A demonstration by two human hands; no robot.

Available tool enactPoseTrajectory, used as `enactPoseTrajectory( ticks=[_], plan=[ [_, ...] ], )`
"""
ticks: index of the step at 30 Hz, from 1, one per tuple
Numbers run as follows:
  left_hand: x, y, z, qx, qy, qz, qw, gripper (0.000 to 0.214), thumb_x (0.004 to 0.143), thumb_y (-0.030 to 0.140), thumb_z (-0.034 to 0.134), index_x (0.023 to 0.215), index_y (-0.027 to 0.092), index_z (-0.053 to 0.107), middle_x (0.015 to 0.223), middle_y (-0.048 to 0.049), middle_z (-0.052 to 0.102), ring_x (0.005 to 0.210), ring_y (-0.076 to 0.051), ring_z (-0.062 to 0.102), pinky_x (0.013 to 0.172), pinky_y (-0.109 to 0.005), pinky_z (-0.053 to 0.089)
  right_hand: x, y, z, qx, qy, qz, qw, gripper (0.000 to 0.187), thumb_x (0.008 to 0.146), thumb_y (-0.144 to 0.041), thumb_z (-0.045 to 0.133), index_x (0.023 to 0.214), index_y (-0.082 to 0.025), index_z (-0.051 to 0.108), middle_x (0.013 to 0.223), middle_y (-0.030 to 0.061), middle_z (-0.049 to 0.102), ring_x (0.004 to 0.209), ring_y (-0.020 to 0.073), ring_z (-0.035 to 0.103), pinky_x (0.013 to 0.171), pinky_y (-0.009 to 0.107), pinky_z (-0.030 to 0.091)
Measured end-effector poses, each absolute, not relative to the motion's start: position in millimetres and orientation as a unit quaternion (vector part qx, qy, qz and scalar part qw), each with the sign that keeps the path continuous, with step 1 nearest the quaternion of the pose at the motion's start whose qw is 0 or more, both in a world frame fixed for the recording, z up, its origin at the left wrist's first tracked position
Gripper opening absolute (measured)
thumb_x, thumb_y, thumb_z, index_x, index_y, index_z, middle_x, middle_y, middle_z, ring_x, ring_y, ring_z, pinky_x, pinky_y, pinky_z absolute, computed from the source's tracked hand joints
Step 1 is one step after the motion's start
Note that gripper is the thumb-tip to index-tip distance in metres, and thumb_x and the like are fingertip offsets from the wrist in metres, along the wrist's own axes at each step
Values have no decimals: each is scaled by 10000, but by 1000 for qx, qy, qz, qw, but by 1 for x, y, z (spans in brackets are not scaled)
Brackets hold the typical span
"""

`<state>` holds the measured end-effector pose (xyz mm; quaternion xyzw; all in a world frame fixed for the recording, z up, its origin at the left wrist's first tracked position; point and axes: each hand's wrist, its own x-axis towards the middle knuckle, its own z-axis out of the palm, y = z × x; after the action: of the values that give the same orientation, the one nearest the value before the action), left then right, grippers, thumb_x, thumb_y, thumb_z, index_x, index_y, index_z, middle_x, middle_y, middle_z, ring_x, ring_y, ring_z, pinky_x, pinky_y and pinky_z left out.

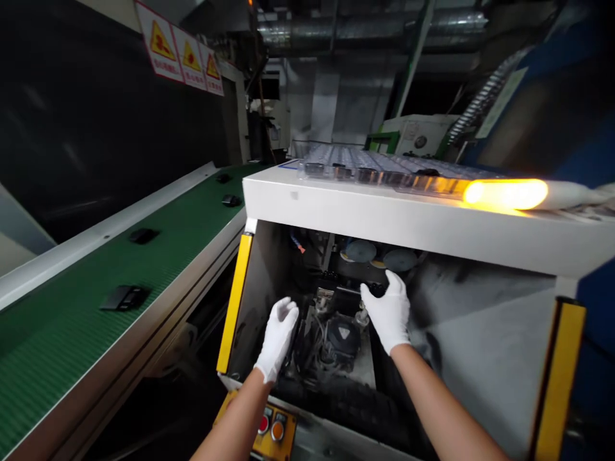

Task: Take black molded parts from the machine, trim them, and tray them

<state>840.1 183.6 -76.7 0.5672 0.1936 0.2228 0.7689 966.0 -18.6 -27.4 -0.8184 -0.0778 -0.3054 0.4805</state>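
Two white-gloved hands in your open machine bay (471, 346): left hand (277, 339) released, fingers spread, black motor housing (342, 342) at its 3 o'clock; right hand (388, 312) fingertips at a black bracket (377, 290) at 11 o'clock, grip unclear

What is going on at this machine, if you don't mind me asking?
A person is reaching with both white-gloved hands into the open bay of a white machine. The left hand hovers open over dark mechanical parts. The right hand is at a black component, though any grip is unclear. A green conveyor belt runs alongside, and an amber light bar is lit.
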Motion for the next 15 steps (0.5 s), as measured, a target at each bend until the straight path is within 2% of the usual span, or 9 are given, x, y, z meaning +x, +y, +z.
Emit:
enactPoseTrajectory(
  ticks=[3, 7, 11, 15],
  plan=[
    [786, 187, -106, 565, 217, 205, 769, 417, 763, 447, 719, 1045, 170, 585, 985, -52, 623, 927, -171, 594, 901, -321, 471, 952, 8, -15, -820, -184, -356, 408, 560, 793, -386, 631, 1288, -140, 540, 1296, 180, 569, 1217, 285, 525, 1076, 456, 396],
    [730, 178, -138, 541, 228, 160, 793, 440, 708, 543, 733, 885, 164, 596, 745, 6, 582, 709, -135, 533, 710, -280, 452, 961, 52, -14, -844, -246, -182, 442, 507, 795, -469, 613, 1202, -168, 617, 1238, 150, 633, 1152, 270, 573, 1051, 446, 417],
    [697, 177, -159, 509, 259, 133, 810, 556, 631, 655, 737, 849, 165, 589, 654, 13, 580, 628, -136, 508, 632, -279, 417, 979, 70, -18, -858, -257, -78, 439, 369, 765, -484, 610, 969, -192, 705, 1001, 93, 729, 962, 254, 648, 936, 435, 479],
    [683, 186, -168, 499, 264, 133, 815, 560, 639, 687, 716, 810, 172, 578, 657, 14, 584, 611, -127, 495, 641, -280, 414, 983, 73, -21, -857, -232, -80, 453, 370, 735, -411, 594, 984, -155, 692, 971, 102, 730, 914, 233, 655, 882, 394, 496]
  ],
)
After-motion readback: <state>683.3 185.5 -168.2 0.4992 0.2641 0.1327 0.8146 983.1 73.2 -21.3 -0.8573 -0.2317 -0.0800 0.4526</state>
